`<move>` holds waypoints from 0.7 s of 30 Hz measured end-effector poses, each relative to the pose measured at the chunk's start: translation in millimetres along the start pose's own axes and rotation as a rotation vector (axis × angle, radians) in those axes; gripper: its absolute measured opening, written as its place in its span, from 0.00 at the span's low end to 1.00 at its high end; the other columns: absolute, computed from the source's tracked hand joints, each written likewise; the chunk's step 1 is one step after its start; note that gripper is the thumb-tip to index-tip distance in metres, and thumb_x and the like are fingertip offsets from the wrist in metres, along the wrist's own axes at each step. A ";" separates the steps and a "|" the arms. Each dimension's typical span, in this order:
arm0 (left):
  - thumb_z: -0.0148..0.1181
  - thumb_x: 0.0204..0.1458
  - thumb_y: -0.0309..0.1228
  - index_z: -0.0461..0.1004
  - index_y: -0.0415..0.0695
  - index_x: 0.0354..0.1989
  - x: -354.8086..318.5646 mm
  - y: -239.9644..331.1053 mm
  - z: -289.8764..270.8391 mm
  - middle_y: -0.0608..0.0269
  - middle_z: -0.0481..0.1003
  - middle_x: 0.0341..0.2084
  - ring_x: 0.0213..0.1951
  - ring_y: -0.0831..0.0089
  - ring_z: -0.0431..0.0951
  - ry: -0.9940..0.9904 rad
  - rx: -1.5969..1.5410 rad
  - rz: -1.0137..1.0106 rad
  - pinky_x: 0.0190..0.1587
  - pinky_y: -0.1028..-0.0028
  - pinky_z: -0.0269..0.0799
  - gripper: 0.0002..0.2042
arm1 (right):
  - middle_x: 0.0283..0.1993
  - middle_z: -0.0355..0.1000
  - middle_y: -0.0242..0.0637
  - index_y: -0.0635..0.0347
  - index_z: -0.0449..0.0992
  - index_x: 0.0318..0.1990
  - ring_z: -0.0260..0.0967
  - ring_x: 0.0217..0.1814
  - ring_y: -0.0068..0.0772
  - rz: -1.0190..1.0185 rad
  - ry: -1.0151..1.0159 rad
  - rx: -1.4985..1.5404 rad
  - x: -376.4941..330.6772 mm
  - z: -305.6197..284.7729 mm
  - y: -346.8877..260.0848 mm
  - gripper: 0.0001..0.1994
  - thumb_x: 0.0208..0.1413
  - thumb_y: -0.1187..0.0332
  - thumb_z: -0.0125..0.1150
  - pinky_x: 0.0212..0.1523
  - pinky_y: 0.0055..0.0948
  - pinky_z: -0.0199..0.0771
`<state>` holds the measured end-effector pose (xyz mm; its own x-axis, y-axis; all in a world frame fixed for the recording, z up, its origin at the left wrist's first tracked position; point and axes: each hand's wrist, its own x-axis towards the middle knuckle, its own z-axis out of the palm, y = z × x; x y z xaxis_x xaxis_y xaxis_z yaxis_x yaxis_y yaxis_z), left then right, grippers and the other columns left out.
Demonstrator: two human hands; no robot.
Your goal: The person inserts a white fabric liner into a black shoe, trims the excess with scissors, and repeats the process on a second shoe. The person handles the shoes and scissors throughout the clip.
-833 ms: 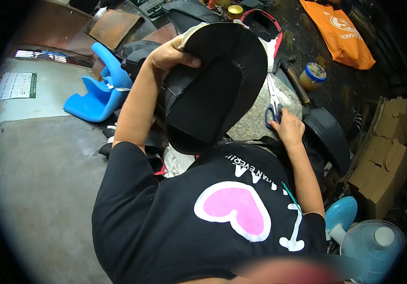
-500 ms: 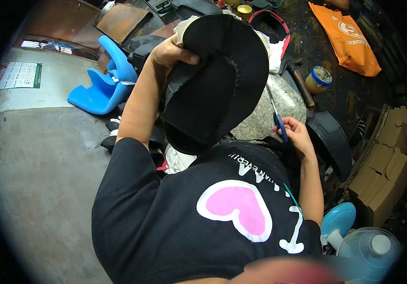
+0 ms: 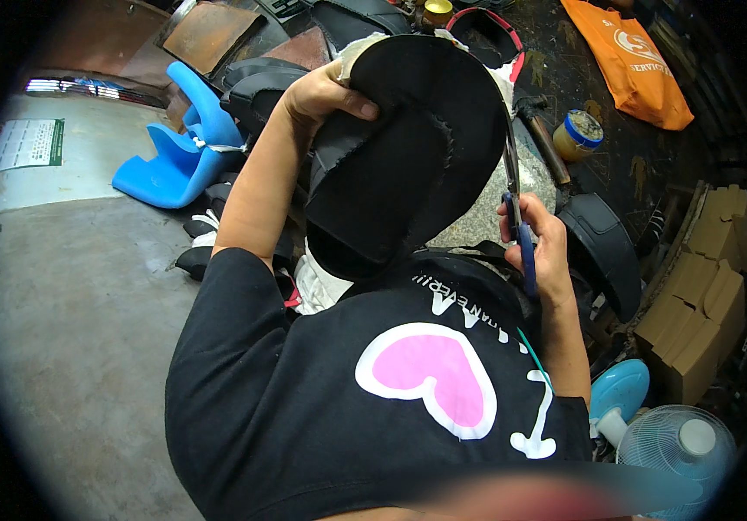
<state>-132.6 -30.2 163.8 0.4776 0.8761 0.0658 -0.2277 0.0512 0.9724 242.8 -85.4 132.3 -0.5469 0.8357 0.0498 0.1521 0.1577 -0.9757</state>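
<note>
Head view shows one big black seat cover (image 3: 408, 156), held up in front of a person in a black shirt (image 3: 347, 408). Its long side runs from the lower left up to the upper right, and its round wide end points up and away. The left hand (image 3: 325, 91) grips its top left edge, with the thumb pressed on the black side. One pair of blue-handled scissors (image 3: 516, 204) stands almost straight up at the right edge of the cover, blades pointing up. The right hand (image 3: 542, 247) is closed around the handles. One blue plastic seat (image 3: 178, 148) lies on the floor to the left. One orange bag (image 3: 629, 56) lies far to the right. One small tin (image 3: 580, 135) sits near it.
</note>
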 end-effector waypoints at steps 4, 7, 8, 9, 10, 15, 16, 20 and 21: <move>0.71 0.33 0.18 0.72 0.39 0.57 -3.0 -2.2 -1.1 0.60 0.78 0.48 0.51 0.66 0.76 0.015 -0.012 -0.040 0.64 0.69 0.62 0.34 | 0.29 0.70 0.34 0.66 0.73 0.37 0.72 0.30 0.25 0.012 0.036 0.090 -3.2 0.8 1.7 0.22 0.34 0.66 0.75 0.35 0.23 0.72; 0.71 0.34 0.18 0.73 0.39 0.57 -5.7 -2.2 -2.2 0.61 0.78 0.48 0.51 0.67 0.76 0.003 -0.006 -0.064 0.63 0.70 0.62 0.33 | 0.28 0.69 0.33 0.66 0.73 0.35 0.70 0.28 0.22 0.092 -0.013 0.179 -8.5 -2.7 2.5 0.25 0.36 0.58 0.79 0.33 0.21 0.70; 0.71 0.34 0.17 0.73 0.39 0.57 -6.0 -2.1 -2.0 0.61 0.78 0.48 0.51 0.67 0.76 0.000 -0.004 -0.065 0.63 0.70 0.63 0.33 | 0.27 0.68 0.32 0.66 0.73 0.34 0.69 0.28 0.21 0.092 -0.015 0.159 -9.0 -3.6 3.3 0.25 0.37 0.57 0.79 0.32 0.21 0.69; 0.71 0.35 0.17 0.73 0.39 0.56 -5.9 -2.0 -1.6 0.61 0.78 0.47 0.50 0.67 0.76 -0.015 -0.009 -0.053 0.63 0.70 0.63 0.33 | 0.27 0.68 0.32 0.66 0.72 0.34 0.69 0.28 0.20 0.081 -0.014 0.148 -9.0 -4.5 4.1 0.26 0.37 0.55 0.80 0.31 0.21 0.69; 0.71 0.35 0.17 0.73 0.38 0.56 -5.3 -1.8 -1.0 0.61 0.79 0.47 0.50 0.68 0.76 -0.009 0.009 -0.071 0.62 0.70 0.63 0.32 | 0.27 0.67 0.32 0.66 0.72 0.33 0.68 0.27 0.20 0.066 -0.014 0.141 -8.3 -5.5 5.1 0.27 0.37 0.54 0.80 0.31 0.21 0.68; 0.71 0.36 0.19 0.74 0.37 0.54 0.6 2.0 3.5 0.62 0.79 0.46 0.47 0.70 0.77 -0.097 0.147 -0.146 0.60 0.71 0.65 0.29 | 0.25 0.62 0.28 0.66 0.71 0.31 0.61 0.26 0.18 -0.032 -0.003 0.027 -4.5 -12.9 8.0 0.27 0.38 0.52 0.80 0.28 0.19 0.62; 0.71 0.36 0.20 0.75 0.37 0.54 -0.4 2.9 5.3 0.62 0.79 0.45 0.47 0.70 0.77 -0.087 0.156 -0.173 0.60 0.72 0.66 0.29 | 0.25 0.61 0.28 0.66 0.71 0.31 0.60 0.25 0.18 -0.010 -0.009 0.024 -5.8 -14.9 7.8 0.28 0.37 0.51 0.80 0.28 0.19 0.62; 0.71 0.38 0.21 0.75 0.37 0.53 -2.6 6.2 9.8 0.62 0.80 0.44 0.45 0.72 0.77 -0.048 0.202 -0.281 0.57 0.72 0.68 0.28 | 0.24 0.57 0.28 0.66 0.70 0.29 0.55 0.25 0.17 0.017 -0.046 0.040 -11.2 -24.8 8.9 0.29 0.35 0.50 0.81 0.25 0.21 0.56; 0.71 0.38 0.22 0.75 0.37 0.53 -2.2 6.6 10.0 0.62 0.80 0.44 0.45 0.72 0.77 -0.052 0.226 -0.305 0.57 0.73 0.68 0.28 | 0.24 0.58 0.27 0.66 0.70 0.28 0.55 0.25 0.17 -0.010 -0.041 0.010 -11.4 -26.0 10.8 0.28 0.36 0.52 0.81 0.25 0.21 0.55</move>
<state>-126.7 -36.6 172.3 0.5382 0.8113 -0.2284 0.1213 0.1937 0.9735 272.0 -79.5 126.8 -0.5819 0.8116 0.0513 0.1385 0.1611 -0.9772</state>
